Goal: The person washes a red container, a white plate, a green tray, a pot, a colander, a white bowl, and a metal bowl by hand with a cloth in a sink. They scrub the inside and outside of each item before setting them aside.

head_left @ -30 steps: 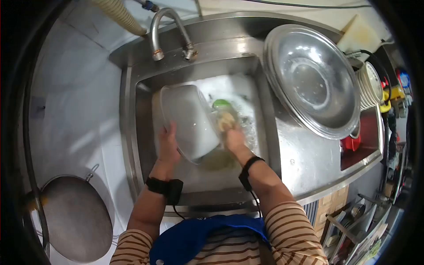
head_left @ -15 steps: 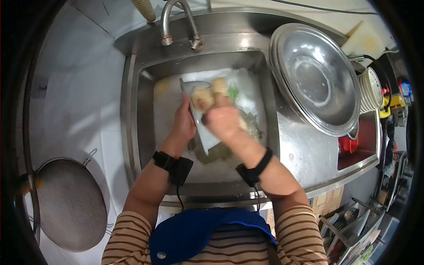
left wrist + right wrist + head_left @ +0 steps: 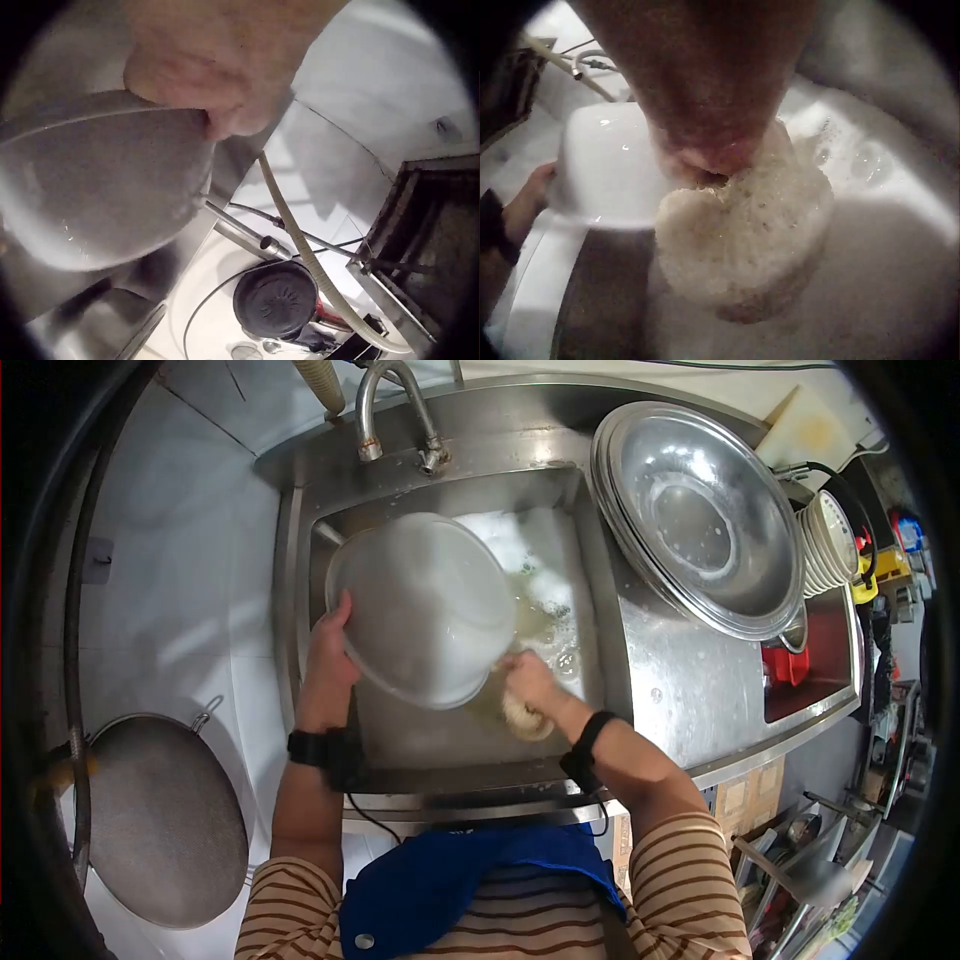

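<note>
A large white bowl (image 3: 425, 610) is tilted over the soapy water, its rounded outer side facing up. The left hand (image 3: 332, 650) grips its rim at the left; in the left wrist view that hand (image 3: 202, 67) curls over the edge of the bowl (image 3: 97, 187). At the bowl's lower right, the right hand (image 3: 532, 682) holds a pale, fibrous scrubber (image 3: 525, 718). The right wrist view shows the scrubber (image 3: 742, 232) bunched under the right hand (image 3: 709, 150), beside the bowl (image 3: 611, 165). How the scrubber meets the bowl is partly hidden.
Foamy water fills the steel sink (image 3: 450, 775) beneath a faucet (image 3: 395, 410). Stacked metal basins (image 3: 690, 520) lean on the right counter (image 3: 670, 690), beside stacked bowls (image 3: 830, 545). A round mesh strainer (image 3: 170, 820) is at the lower left.
The bowl has turned from nearly edge-on to outer side up and shifted left with the left hand. The right hand and scrubber have moved from the bowl's inside down to its lower right.
</note>
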Motion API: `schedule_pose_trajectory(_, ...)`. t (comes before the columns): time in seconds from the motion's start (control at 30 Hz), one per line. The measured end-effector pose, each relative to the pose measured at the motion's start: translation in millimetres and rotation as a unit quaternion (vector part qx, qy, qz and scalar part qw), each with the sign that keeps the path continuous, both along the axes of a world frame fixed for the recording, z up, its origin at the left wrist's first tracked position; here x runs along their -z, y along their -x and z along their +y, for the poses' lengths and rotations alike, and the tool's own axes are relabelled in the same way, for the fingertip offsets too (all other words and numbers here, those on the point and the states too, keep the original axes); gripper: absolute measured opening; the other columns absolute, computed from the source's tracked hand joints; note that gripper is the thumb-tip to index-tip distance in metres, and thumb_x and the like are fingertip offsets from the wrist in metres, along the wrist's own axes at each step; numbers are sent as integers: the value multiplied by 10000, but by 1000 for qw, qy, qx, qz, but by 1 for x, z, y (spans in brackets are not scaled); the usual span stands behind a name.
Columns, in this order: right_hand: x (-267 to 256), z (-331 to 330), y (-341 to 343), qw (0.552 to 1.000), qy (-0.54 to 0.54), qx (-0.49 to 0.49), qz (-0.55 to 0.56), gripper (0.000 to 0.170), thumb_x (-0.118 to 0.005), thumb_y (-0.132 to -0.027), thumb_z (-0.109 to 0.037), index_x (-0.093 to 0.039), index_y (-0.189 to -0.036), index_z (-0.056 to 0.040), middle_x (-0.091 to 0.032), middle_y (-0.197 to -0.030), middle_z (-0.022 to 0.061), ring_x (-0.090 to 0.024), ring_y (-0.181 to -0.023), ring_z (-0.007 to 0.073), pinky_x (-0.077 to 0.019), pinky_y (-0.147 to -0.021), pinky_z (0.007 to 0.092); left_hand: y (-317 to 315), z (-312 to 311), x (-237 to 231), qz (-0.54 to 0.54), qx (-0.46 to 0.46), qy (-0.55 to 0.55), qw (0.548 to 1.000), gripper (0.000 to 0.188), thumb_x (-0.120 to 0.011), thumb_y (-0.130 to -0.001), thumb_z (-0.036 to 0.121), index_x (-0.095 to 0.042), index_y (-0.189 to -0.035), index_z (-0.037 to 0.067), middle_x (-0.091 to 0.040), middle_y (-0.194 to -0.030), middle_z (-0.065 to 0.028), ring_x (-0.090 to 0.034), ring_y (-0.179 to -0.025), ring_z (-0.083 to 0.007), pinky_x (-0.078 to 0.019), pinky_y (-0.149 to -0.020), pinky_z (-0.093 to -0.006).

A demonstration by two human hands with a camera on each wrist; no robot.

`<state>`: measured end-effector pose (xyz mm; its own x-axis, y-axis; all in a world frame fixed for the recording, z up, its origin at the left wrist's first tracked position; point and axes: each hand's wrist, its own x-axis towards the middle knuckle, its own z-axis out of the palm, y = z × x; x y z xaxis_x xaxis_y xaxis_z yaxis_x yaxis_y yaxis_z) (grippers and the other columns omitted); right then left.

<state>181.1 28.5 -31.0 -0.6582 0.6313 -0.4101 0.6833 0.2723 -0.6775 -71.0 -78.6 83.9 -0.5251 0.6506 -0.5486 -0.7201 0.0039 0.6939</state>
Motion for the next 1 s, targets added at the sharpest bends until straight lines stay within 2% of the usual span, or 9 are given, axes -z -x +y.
schedule_pose_trajectory(0.13,8,74,12,936,308,109,129,326,-409,-779,0,-650,-988,-65,-599,-1062,159,-604,-839,213,-470,-782,312,-13,-22,-31,89,59,76,991,453,-595,-839,276,-492,-1142,-44,-557,-1096,-132,-576,-922,-218,-487,-781,-355)
schedule_pose_trajectory(0.2,-7,99,25,881,414,184,136,336,-401,-789,-1,-650,-999,-81,-600,-1072,147,-597,-857,197,-466,-780,297,-24,-24,-35,167,232,131,949,403,-619,-813,246,-540,-1077,-48,-608,-973,-103,-596,-813,-170,-496,-714,-316)
schedule_pose_trajectory(0.33,-56,109,61,986,116,-5,117,311,-511,-705,-22,-689,-914,-168,-633,-906,126,-605,-816,227,-486,-725,306,-61,3,-13,214,305,110,922,330,-624,-788,184,-571,-1014,-50,-627,-877,-77,-594,-723,-141,-489,-684,-288)
schedule_pose_trajectory(0.4,-65,94,79,951,-193,-161,179,332,-543,-663,-39,-691,-895,-224,-595,-950,127,-586,-838,281,-487,-716,351,-65,24,-7,247,290,143,914,330,-640,-754,141,-568,-1028,-28,-617,-916,-69,-586,-759,-142,-480,-698,-280)
schedule_pose_trajectory(0.47,-92,57,82,923,-286,-207,157,331,-574,-644,-73,-679,-911,-239,-552,-1006,124,-558,-842,317,-485,-706,376,-63,36,0,226,255,130,931,332,-641,-742,111,-564,-1034,-27,-612,-926,-66,-584,-791,-148,-477,-712,-284)
schedule_pose_trajectory(0.6,-115,18,69,935,-272,-166,155,337,-583,-652,-92,-664,-944,-238,-527,-1074,112,-554,-869,318,-479,-733,387,-44,25,23,204,236,16,950,380,-650,-711,42,-536,-1067,-22,-595,-962,-78,-579,-874,-179,-478,-751,-318)
schedule_pose_trajectory(0.73,-40,26,57,970,-112,167,135,366,-532,-697,-56,-637,-1021,-191,-542,-1027,153,-554,-912,321,-461,-789,390,-49,4,12,122,83,54,988,397,-635,-721,23,-506,-1093,-30,-590,-982,-106,-584,-885,-208,-479,-775,-347)
schedule_pose_trajectory(0.87,21,18,41,980,-32,165,106,379,-519,-728,-78,-609,-1077,-195,-539,-1049,158,-557,-905,331,-463,-784,380,-17,-17,41,106,38,64,992,421,-625,-746,30,-472,-1134,-24,-581,-1015,-119,-583,-898,-230,-478,-802,-364)
schedule_pose_trajectory(1.0,-58,-1,55,963,-164,97,190,362,-529,-752,-103,-600,-1088,-216,-530,-1039,161,-568,-835,345,-480,-722,394,-15,-18,54,104,4,46,993,406,-618,-785,62,-460,-1148,-25,-573,-1031,-129,-578,-913,-236,-475,-821,-366)
